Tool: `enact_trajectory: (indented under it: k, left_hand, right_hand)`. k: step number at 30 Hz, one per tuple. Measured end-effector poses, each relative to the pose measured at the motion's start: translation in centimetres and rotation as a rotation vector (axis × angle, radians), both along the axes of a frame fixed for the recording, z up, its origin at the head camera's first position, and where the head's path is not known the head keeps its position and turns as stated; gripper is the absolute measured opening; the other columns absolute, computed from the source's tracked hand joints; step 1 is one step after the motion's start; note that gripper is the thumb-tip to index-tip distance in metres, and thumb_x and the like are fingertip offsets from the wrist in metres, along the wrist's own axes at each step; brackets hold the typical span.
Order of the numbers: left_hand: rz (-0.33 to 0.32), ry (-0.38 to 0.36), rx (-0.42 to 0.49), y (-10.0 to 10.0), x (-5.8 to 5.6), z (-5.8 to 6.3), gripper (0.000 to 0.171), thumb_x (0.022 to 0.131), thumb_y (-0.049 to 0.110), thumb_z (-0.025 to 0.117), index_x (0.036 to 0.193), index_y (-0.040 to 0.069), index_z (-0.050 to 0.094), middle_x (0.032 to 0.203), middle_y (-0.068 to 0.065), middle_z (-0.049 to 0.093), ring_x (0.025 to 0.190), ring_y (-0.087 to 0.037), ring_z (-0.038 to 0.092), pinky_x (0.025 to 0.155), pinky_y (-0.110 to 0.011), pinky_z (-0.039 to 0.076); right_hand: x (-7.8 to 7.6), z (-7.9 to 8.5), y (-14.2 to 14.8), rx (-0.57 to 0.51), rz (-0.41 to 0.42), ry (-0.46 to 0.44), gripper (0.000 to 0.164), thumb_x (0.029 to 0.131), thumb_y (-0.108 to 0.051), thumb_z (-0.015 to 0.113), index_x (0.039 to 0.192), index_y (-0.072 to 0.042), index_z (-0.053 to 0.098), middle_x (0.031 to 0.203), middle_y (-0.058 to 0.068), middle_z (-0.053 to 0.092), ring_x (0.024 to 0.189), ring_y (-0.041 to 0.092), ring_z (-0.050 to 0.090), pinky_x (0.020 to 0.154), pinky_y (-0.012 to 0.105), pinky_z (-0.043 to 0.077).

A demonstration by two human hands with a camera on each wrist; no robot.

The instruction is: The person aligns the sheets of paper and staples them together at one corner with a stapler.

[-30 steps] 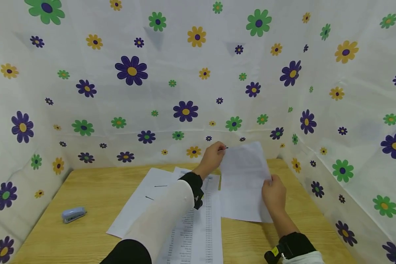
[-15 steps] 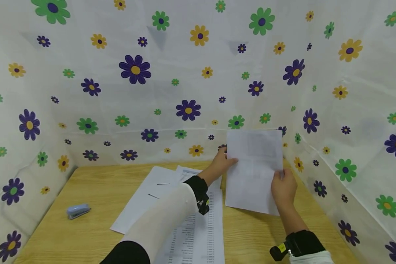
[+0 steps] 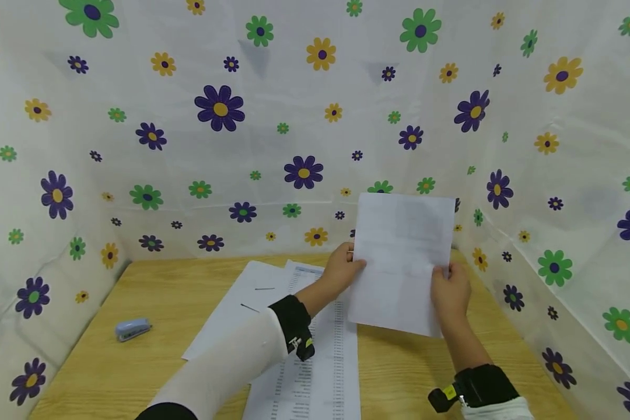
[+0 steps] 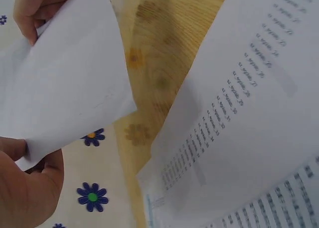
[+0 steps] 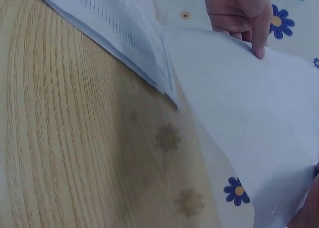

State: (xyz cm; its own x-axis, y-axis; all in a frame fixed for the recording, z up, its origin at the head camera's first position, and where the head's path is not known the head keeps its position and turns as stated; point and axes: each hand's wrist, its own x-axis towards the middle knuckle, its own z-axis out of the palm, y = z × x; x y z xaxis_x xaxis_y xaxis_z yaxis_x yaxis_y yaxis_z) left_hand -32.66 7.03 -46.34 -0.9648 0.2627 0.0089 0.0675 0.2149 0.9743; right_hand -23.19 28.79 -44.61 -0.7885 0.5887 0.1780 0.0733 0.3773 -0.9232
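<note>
Both hands hold a white sheet of paper [image 3: 399,262] raised over the right part of the table, tilted up toward the head view. My left hand [image 3: 341,269] pinches its left edge, thumb on the near face and fingers behind. On the opposite edge, my right hand [image 3: 451,297] grips it the same way, a little lower. Faint grey print shows through the upper half of the sheet. In the left wrist view, the left hand [image 4: 30,185] is at the lower left with the sheet [image 4: 75,73] stretching up to the right hand [image 4: 40,11].
Printed sheets [image 3: 325,361] lie in the middle of the wooden table [image 3: 152,379], partly under the left arm. Beside them is a white sheet [image 3: 231,312] with two short dark lines. A pale blue stapler [image 3: 133,329] sits at left. Flowered cloth [image 3: 262,146] surrounds the table.
The sheet has been lifted and now stands more upright. My left hand has slid from its upper left corner down to the left edge; the right hand has kept its grip.
</note>
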Motion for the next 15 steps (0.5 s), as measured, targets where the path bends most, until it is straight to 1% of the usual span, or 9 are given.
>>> enact_trajectory:
  k: [2,4,7,9,12,15]
  left_hand:
    - [0.004,0.027,-0.007,-1.2,0.4,0.5,0.036,0.099,0.013,0.068,0.132,0.008,0.055,0.105,-0.007,0.071,0.094,-0.017,0.066,0.083,-0.033,0.056]
    - [0.008,0.06,-0.022,-2.6,0.9,1.2,0.036,0.098,0.012,0.068,0.131,0.006,0.055,0.104,-0.008,0.071,0.093,-0.018,0.067,0.081,-0.033,0.057]
    - [0.023,0.108,-0.034,-5.1,1.9,2.1,0.041,0.097,0.01,0.068,0.135,0.004,0.054,0.105,-0.01,0.072,0.093,-0.02,0.069,0.08,-0.035,0.058]
    - [0.041,0.118,-0.037,-6.8,2.8,2.5,0.044,0.097,0.009,0.068,0.138,0.005,0.053,0.108,-0.01,0.072,0.094,-0.02,0.07,0.079,-0.037,0.059]
    - [0.066,0.119,-0.044,-9.2,4.1,3.0,0.044,0.097,0.009,0.069,0.138,0.007,0.053,0.109,-0.009,0.073,0.094,-0.02,0.069,0.079,-0.036,0.058]
    - [0.089,0.116,-0.079,-11.2,5.3,3.5,0.044,0.096,0.01,0.07,0.136,0.008,0.054,0.107,-0.008,0.074,0.092,-0.019,0.067,0.079,-0.034,0.057]
  right_hand:
    - [0.1,0.4,-0.6,-0.02,0.034,-0.022,0.032,0.103,-0.015,0.052,0.126,0.007,0.058,0.125,0.026,0.061,0.108,0.037,0.057,0.09,0.048,0.047]
    - [0.1,0.6,-1.2,-0.033,0.067,-0.041,0.033,0.104,-0.017,0.052,0.128,0.005,0.058,0.12,0.023,0.062,0.102,0.032,0.057,0.084,0.042,0.047]
    - [0.2,1.1,-2.1,-0.046,0.13,-0.059,0.034,0.104,-0.017,0.053,0.131,0.004,0.058,0.114,0.018,0.06,0.098,0.028,0.056,0.078,0.033,0.047]
    - [0.3,1.3,-2.8,-0.046,0.177,-0.072,0.032,0.104,-0.017,0.056,0.129,0.003,0.059,0.111,0.016,0.06,0.096,0.026,0.055,0.076,0.028,0.048]
    - [0.6,1.6,-3.8,-0.05,0.263,-0.097,0.029,0.103,-0.016,0.059,0.126,0.002,0.06,0.108,0.015,0.06,0.092,0.025,0.056,0.072,0.025,0.051]
    - [1.0,1.8,-4.8,-0.054,0.341,-0.125,0.026,0.101,-0.014,0.061,0.122,0.001,0.062,0.103,0.014,0.061,0.087,0.023,0.058,0.07,0.028,0.055]
